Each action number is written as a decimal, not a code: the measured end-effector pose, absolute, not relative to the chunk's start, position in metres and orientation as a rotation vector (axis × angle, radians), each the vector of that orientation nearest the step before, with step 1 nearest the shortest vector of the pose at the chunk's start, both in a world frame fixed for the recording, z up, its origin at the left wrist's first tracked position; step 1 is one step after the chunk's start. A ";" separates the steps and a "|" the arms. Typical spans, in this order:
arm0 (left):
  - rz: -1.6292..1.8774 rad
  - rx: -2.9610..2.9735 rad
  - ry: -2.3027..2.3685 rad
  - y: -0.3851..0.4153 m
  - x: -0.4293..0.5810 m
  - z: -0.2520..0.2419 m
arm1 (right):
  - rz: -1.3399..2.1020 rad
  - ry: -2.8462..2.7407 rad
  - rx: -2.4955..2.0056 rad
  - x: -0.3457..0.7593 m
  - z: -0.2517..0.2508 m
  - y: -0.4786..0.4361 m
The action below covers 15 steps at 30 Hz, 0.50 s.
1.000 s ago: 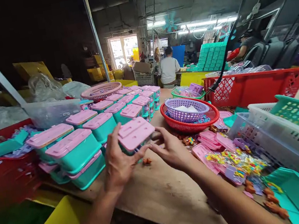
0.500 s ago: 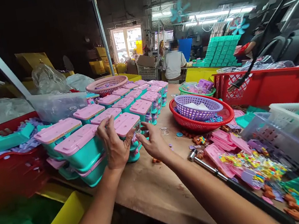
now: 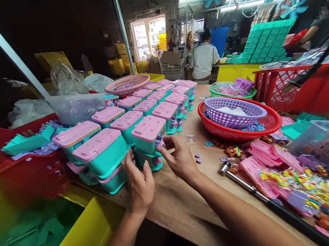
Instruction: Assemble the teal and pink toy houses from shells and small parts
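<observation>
My left hand (image 3: 139, 183) is open, thumb and fingers apart, low beside the teal boxes. My right hand (image 3: 180, 160) is half curled, its thumb and forefinger apart, close to a purple clasp (image 3: 159, 141) on the end of a pink-lidded teal box (image 3: 149, 128). Whether those fingertips touch the clasp I cannot tell. That box rests on a lower teal box (image 3: 148, 161). To its left stands another pink-lidded box (image 3: 101, 149), also stacked on one. Rows of similar boxes (image 3: 165, 109) stretch away behind.
On the right are a purple basket (image 3: 235, 116) inside a red basket (image 3: 272, 124), a black-handled metal tool (image 3: 244, 183), pink trays and small bagged parts (image 3: 312, 187). A red crate (image 3: 44, 171) and yellow bin (image 3: 73, 241) flank the left. A person in white (image 3: 204, 60) stands beyond.
My left hand has left the front box's side and dropped lower. My right hand remains near the clasp, more curled. The view has shifted left, so things appear farther right.
</observation>
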State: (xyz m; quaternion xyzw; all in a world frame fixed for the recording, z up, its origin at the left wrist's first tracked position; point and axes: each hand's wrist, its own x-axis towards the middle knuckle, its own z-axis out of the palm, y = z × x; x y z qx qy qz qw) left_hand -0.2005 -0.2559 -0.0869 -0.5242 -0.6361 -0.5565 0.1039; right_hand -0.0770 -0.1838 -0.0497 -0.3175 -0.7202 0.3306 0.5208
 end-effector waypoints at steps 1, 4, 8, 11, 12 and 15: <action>-1.593 -1.562 -1.915 -0.257 -0.201 -0.093 | 0.771 -1.730 -0.762 -0.076 -0.050 -0.184; -1.473 -1.608 -1.949 -0.254 -0.203 -0.104 | 0.736 -1.734 -0.777 -0.074 -0.050 -0.185; -1.516 -1.622 -1.956 -0.251 -0.198 -0.106 | 0.777 -1.765 -0.789 -0.069 -0.047 -0.183; -1.601 -1.622 -1.988 -0.257 -0.189 -0.104 | 0.824 -1.785 -0.769 -0.064 -0.044 -0.181; -1.615 -1.615 -1.998 -0.259 -0.187 -0.104 | 0.834 -1.792 -0.762 -0.063 -0.044 -0.181; -1.622 -1.585 -1.988 -0.263 -0.189 -0.103 | 0.854 -1.822 -0.737 -0.062 -0.043 -0.179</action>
